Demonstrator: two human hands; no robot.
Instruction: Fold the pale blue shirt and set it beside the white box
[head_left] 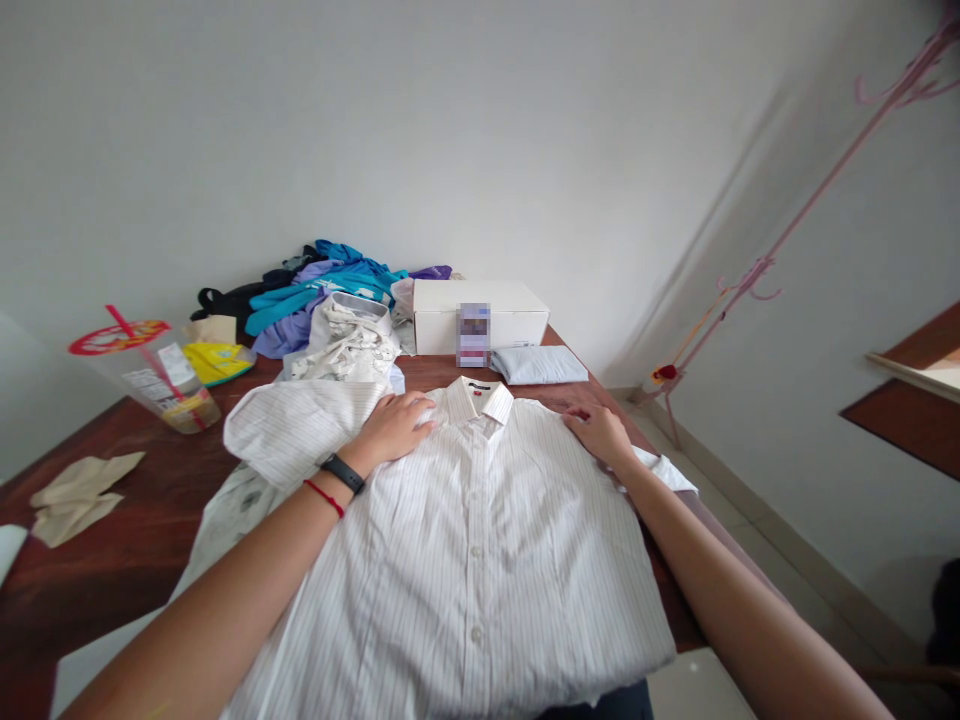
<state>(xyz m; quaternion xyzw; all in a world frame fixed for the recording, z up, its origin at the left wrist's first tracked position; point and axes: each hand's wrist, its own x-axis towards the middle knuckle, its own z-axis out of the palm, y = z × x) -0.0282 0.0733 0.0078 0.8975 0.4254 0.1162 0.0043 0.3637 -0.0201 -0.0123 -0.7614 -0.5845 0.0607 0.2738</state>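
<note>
A white striped button-up shirt (517,540) lies front up on the table, its collar (480,400) pointing away from me and its lower end hanging near my lap. My left hand (394,428) rests on the shoulder at the left, fingers stretched out over the fabric. From that shoulder the left sleeve (300,425) spreads out to the left. At the opposite shoulder, my right hand (600,432) has its fingers curled onto the shirt's edge. White cloth (671,475) sticks out beyond my right wrist; most of the sleeve on that side is hidden.
Behind the shirt stand a white box (487,300) and a grey plastic packet (540,365). A heap of clothes (337,285) lies at the back left. Further left are a plastic drink cup (165,385) with a straw, a yellow packet (217,362) and a crumpled napkin (82,495).
</note>
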